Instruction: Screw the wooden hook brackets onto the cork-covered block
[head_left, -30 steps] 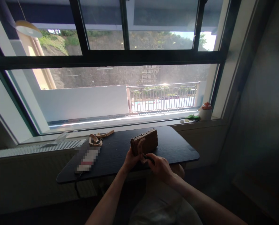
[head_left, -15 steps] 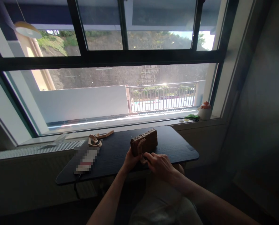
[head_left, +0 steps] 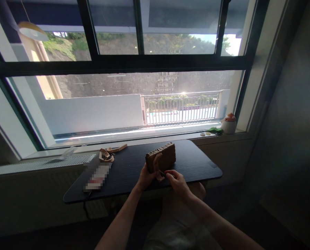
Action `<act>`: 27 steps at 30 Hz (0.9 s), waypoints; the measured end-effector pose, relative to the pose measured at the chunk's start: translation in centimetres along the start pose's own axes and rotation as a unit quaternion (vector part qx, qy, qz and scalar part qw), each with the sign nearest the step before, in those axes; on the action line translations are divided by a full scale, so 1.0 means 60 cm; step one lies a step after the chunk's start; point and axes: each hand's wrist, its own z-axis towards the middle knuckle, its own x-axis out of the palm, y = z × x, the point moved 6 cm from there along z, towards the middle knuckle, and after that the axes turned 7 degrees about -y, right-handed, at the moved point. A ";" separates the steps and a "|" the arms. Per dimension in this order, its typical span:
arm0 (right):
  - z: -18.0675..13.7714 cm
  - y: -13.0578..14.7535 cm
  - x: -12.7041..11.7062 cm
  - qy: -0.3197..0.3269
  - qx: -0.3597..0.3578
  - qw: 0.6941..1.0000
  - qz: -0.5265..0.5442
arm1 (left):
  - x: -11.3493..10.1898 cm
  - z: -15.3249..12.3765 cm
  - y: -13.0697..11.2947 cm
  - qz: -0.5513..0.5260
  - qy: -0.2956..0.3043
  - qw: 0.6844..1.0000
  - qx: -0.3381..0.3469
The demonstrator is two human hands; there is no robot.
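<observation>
A brown wooden box-like model (head_left: 162, 158) stands on the near part of a dark tabletop (head_left: 191, 159). My left hand (head_left: 144, 178) is closed on its near left corner, holding it. My right hand (head_left: 177, 182) is pinched on a thin dark tool (head_left: 162, 173), whose tip touches a light wooden piece at the model's near face. Both forearms reach up from the bottom of the view.
Loose light wooden parts (head_left: 106, 155) lie at the table's back left. A blurred flat packet (head_left: 96, 177) rests at its left front. On the windowsill sit a small white and orange pot (head_left: 228, 124), green bits and a clear plastic piece (head_left: 65, 153). A large window fills the background.
My right hand has drawn in slightly and tightened its pinch on the tool at the model's near face. The model and my left hand have stayed in place.
</observation>
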 end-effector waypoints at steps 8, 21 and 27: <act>-0.023 0.091 -0.025 0.090 -0.244 0.907 -0.331 | -0.001 -0.003 -0.002 0.001 -0.001 1.000 0.021; 0.010 -0.019 0.024 0.055 0.150 0.981 0.107 | -0.003 0.004 0.017 0.007 0.000 1.000 0.008; 0.002 0.049 -0.012 0.079 -0.094 0.981 -0.149 | -0.001 0.002 0.010 -0.017 0.005 0.999 0.034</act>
